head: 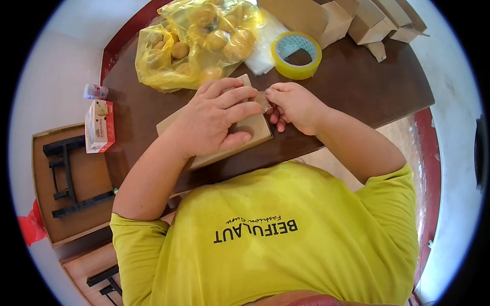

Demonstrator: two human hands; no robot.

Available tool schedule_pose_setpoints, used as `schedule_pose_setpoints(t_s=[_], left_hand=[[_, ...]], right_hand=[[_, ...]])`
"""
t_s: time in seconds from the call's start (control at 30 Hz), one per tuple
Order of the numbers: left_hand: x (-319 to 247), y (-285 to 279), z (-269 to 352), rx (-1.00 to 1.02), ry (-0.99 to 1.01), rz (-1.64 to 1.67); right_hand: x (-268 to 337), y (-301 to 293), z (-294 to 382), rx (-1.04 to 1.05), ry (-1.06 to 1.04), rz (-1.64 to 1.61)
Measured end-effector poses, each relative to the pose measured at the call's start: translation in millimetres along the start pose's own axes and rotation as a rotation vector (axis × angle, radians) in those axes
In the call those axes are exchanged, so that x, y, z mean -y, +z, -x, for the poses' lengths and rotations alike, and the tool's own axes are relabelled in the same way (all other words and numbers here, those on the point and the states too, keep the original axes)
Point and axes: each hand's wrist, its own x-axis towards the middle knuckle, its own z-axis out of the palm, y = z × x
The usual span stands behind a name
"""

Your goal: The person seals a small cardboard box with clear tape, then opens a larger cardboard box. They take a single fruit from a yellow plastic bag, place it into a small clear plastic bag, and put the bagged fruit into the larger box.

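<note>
A closed cardboard box lies flat at the table's near side. My left hand rests palm down across its top, fingers spread and the thumb towards the near edge. At the box's right end, my right hand pinches what looks like a piece of clear tape between thumb and forefinger, its other fingers curled below. Part of the box top is hidden under my left hand. Beyond my right hand a roll of clear yellowish packing tape lies on its side.
Yellow plastic bags of round, potato-like items lie at the back of the dark table. White plastic sheets and open cardboard boxes are beside them. A red-and-white carton and a cup stand at the left edge, near a folded table.
</note>
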Motion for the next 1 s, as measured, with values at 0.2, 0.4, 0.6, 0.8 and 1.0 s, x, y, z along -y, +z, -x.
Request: schedule_pose_setpoints(t_s=[0.2,0.4,0.6,0.8,1.0], left_hand=[[-1.8,2.9,0.8,-0.046,-0.019,0.005],[-2.3,-3.8,-4.7,0.0,-0.006,-0.013],[-1.5,-4.2,-4.3,-0.008,0.012,-0.028],[-1.3,-3.6,-4.9,-0.006,0.013,-0.038],[-2.5,-1.8,-2.4,-0.027,0.006,-0.042]], right_hand=[[12.3,-2.1,13.3,0.045,0.141,-0.037],[2.4,5.6,10.7,0.013,0.11,0.256],[11.5,-0.9,16.9,0.01,0.146,-0.109],[7.9,-0.8,15.8,0.099,0.198,-0.143],[2.9,8.4,19.6,0.017,0.099,-0.102]])
